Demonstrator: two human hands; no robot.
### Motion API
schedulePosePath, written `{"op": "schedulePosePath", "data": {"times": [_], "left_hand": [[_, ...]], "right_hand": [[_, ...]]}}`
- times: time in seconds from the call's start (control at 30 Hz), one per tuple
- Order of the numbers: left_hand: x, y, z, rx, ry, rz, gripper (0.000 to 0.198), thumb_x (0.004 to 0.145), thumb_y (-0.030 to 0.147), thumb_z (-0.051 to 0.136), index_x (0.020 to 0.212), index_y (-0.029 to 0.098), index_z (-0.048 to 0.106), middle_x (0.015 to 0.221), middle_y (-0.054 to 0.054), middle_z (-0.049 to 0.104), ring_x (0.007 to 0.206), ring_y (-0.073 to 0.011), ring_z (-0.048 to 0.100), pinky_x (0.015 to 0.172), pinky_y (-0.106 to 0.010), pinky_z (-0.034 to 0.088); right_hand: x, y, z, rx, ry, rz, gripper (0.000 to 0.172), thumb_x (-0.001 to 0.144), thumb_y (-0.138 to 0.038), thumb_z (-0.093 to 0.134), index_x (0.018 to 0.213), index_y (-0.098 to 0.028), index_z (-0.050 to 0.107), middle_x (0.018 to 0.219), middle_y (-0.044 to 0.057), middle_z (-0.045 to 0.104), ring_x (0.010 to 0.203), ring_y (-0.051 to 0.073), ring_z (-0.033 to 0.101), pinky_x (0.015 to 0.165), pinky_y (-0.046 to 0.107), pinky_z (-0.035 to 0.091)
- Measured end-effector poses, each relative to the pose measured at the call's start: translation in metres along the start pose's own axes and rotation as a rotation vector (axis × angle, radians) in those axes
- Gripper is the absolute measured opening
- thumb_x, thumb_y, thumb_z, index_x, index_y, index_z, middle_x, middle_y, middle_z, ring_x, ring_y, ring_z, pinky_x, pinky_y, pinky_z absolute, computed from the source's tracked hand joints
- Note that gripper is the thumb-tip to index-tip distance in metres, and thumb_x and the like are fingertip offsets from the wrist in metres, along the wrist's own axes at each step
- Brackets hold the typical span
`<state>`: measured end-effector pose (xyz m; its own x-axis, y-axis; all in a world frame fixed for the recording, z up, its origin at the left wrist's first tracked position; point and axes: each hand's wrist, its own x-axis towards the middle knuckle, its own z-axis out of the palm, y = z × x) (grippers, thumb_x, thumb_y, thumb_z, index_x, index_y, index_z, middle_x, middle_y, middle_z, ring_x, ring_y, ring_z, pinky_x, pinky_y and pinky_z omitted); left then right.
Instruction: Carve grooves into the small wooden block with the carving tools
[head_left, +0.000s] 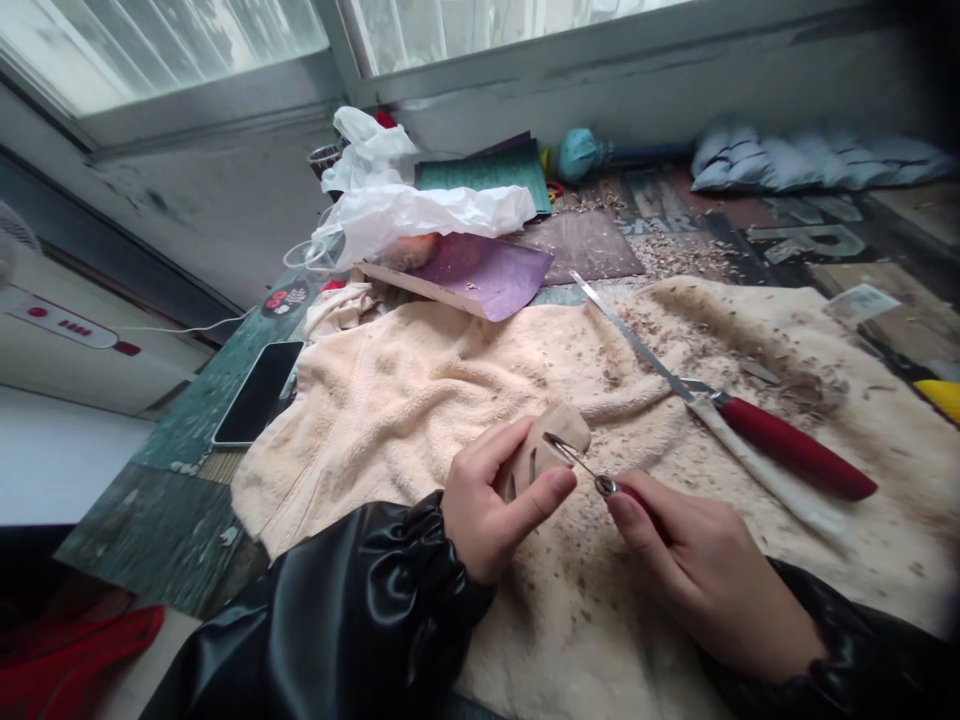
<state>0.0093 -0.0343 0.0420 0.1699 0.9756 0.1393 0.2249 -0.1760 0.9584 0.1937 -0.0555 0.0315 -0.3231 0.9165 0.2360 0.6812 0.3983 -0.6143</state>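
My left hand point(491, 495) is closed around a small pale block of wood point(564, 428) with a rounded end and dark grooves in its face. In my right hand point(694, 560) is a carving tool point(581, 463) with a thin metal shaft; my fingers hide most of its handle. The tool's tip lies against the upper face of the block, close to my left thumb. Both hands are above a cream towel point(420, 400) strewn with wood shavings. To the right of them lies a red-handled knife point(799, 445), its long narrow blade pointing away.
A phone point(259, 392) lies at the table's left side. Toward the back are a purple sheet point(499, 270), a white plastic bag point(450, 212) and a green folder point(491, 178). Shavings point(686, 255) cover the back right, before a grey cushion-like bundle point(810, 160) along the wall.
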Motion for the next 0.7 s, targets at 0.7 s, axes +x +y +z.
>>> {"op": "schedulePosePath", "data": {"times": [0.7], "left_hand": [[0.004, -0.006, -0.001, 0.028, -0.067, 0.141, 0.032, 0.081, 0.044, 0.06, 0.091, 0.014, 0.066, 0.076, -0.004, 0.06, 0.078, -0.0192, 0.057, 0.067, -0.028, 0.044]], "right_hand": [[0.005, -0.009, -0.014, 0.495, -0.532, 0.464, 0.057, 0.089, -0.066, 0.018, 0.058, -0.021, 0.036, 0.053, -0.003, 0.038, 0.05, 0.012, 0.035, 0.05, 0.026, 0.034]]}}
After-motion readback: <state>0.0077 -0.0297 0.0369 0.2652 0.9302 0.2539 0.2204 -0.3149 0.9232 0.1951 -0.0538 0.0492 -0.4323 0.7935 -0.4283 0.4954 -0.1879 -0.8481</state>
